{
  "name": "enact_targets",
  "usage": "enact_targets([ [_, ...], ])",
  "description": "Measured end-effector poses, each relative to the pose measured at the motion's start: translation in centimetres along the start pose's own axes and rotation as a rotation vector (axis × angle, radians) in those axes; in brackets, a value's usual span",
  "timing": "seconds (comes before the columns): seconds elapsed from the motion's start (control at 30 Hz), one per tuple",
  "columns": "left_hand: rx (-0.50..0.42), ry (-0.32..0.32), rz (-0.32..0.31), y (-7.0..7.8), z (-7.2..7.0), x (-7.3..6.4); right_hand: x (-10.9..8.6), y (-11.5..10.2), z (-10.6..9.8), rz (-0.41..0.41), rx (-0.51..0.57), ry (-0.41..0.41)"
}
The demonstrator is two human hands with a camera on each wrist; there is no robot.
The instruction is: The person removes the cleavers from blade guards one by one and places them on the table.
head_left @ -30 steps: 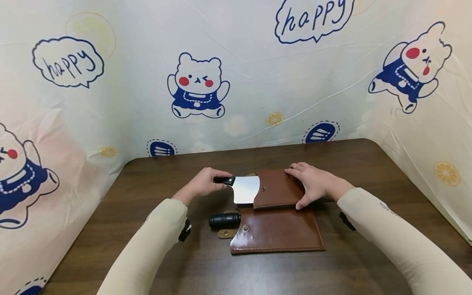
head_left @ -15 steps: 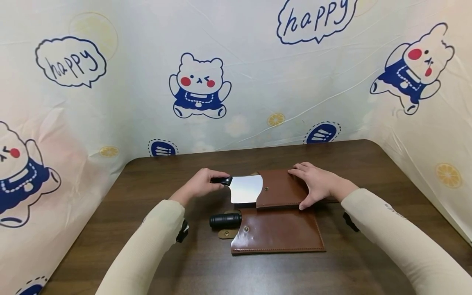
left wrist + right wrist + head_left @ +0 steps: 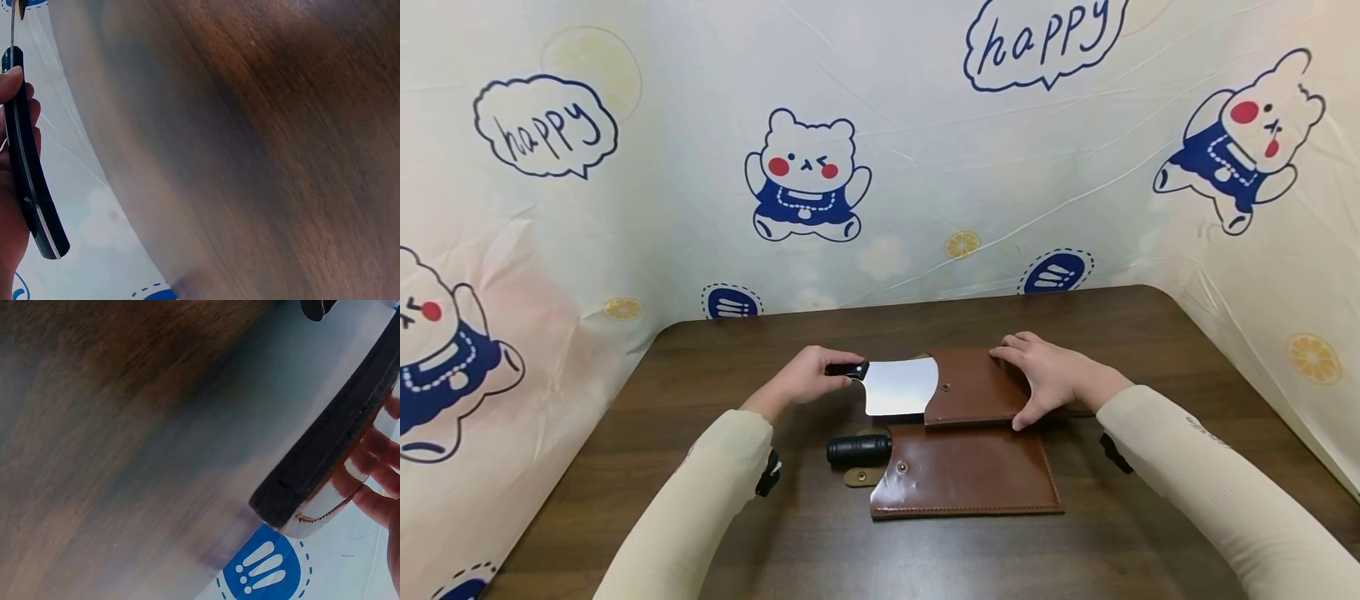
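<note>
Slid left, the black-handled silver cleaver (image 3: 898, 388) is further unsheathed; left hand (image 3: 802, 375) grips it, right hand (image 3: 1054, 373) the far brown-leather sheath (image 3: 968, 387).

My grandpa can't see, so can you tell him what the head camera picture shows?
A left hand grips a cleaver by its handle, the blade partly inside a brown sheath held by the right hand. Nearer the person on the wooden table lies a second sheath, a black cylinder at its open end.
</note>
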State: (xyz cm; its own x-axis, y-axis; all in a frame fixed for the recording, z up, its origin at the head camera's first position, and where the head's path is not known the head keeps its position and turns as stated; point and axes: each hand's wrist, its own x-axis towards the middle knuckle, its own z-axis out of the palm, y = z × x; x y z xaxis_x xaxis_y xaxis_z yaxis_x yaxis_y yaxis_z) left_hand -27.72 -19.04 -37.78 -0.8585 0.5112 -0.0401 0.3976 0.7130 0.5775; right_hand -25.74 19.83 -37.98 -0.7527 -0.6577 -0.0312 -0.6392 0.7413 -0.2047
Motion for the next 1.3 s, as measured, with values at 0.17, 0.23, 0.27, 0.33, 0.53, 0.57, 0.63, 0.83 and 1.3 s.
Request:
enact_targets([
  [0.17,-0.006,-0.002,-0.002,-0.17,-0.05,-0.23,0.02,0.31,0.3,-0.011,-0.006,0.015],
  [0.23,-0.009,-0.001,-0.001,-0.26,-0.09,-0.3,0.04,0.36,0.37,-0.01,-0.006,0.016],
  [0.27,-0.011,-0.001,0.0,-0.29,-0.1,-0.33,0.05,0.37,0.39,-0.009,-0.007,0.015],
  [0.33,-0.012,0.002,0.004,-0.37,-0.11,-0.38,0.03,0.38,0.41,-0.004,-0.003,0.014],
  [0.53,-0.013,0.009,0.01,-0.62,-0.06,-0.53,0.0,0.36,0.33,-0.001,0.004,0.013],
  [0.57,-0.013,0.011,0.009,-0.67,-0.06,-0.53,0.0,0.36,0.29,0.0,0.003,0.014],
  [0.63,-0.013,0.014,0.005,-0.75,-0.08,-0.53,-0.01,0.34,0.24,-0.002,-0.001,0.016],
  [0.83,-0.012,0.014,0.007,-0.81,-0.18,-0.5,-0.04,0.36,0.2,-0.008,-0.005,0.022],
  [1.3,0.007,0.024,0.007,-0.97,-0.35,-1.05,-0.44,0.57,0.27,-0.04,-0.005,0.04],
])
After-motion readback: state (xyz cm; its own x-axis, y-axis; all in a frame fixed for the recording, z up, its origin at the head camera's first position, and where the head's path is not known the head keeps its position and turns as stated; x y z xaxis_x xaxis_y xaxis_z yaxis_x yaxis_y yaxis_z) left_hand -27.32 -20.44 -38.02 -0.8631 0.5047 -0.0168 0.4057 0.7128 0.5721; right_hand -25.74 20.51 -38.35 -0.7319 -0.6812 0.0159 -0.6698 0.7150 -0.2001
